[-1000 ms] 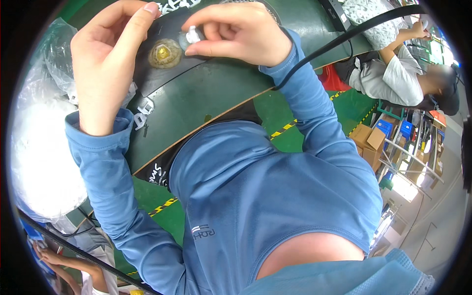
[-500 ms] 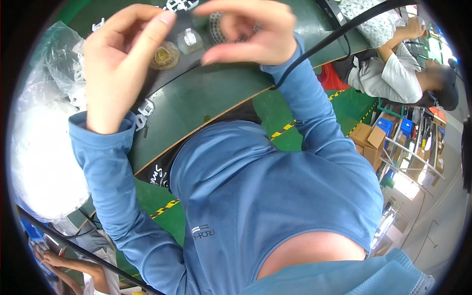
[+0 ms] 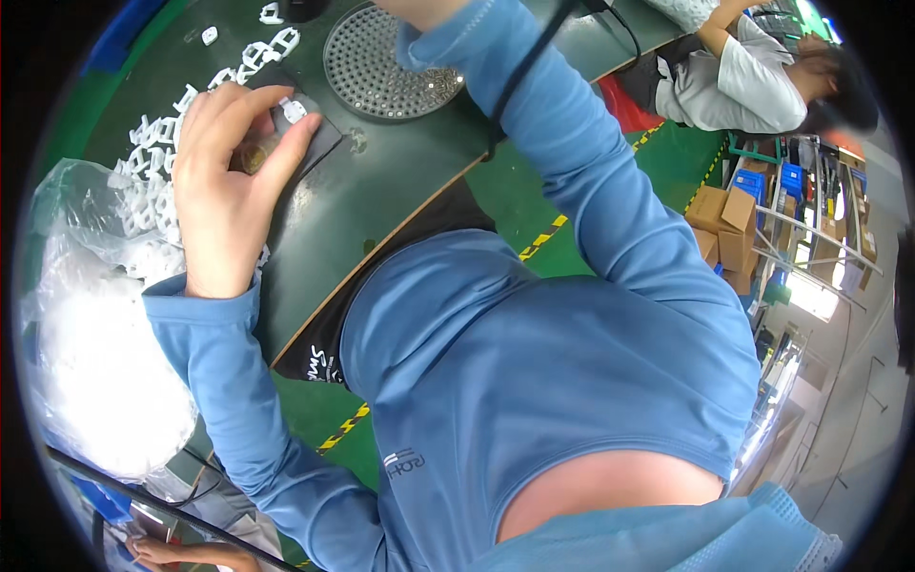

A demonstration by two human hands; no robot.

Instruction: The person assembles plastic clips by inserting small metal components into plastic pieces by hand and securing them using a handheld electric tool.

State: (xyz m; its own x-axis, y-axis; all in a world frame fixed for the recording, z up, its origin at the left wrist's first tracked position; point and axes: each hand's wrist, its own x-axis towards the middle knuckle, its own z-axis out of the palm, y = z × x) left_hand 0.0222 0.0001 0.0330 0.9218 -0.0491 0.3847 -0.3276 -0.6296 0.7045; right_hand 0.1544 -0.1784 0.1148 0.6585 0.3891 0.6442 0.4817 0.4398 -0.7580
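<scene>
My left hand (image 3: 224, 181) is over the dark mat (image 3: 322, 145) on the green table. Its thumb and forefinger close in on a small white plastic part (image 3: 294, 110), one tip on each side. Below that hand, a round yellowish item (image 3: 252, 155) shows partly behind the thumb. My right hand (image 3: 424, 8) reaches past the upper edge beside a round grey tray (image 3: 355, 67) full of holes; its fingers are out of view. Small shiny metal bits (image 3: 444, 86) lie on the tray near the right cuff.
Linked white plastic parts (image 3: 152, 143) run along the table's left side, next to a clear plastic bag (image 3: 81, 205). A black cable (image 3: 529, 71) crosses by my right forearm. Co-workers (image 3: 739, 81) sit at the far right and lower left. Cardboard boxes (image 3: 722, 224) stand by shelving.
My right hand has moved up, away from my left hand, to the tray and partly out of view. The left hand has lowered around the white plastic part. The view has shifted, showing more table.
</scene>
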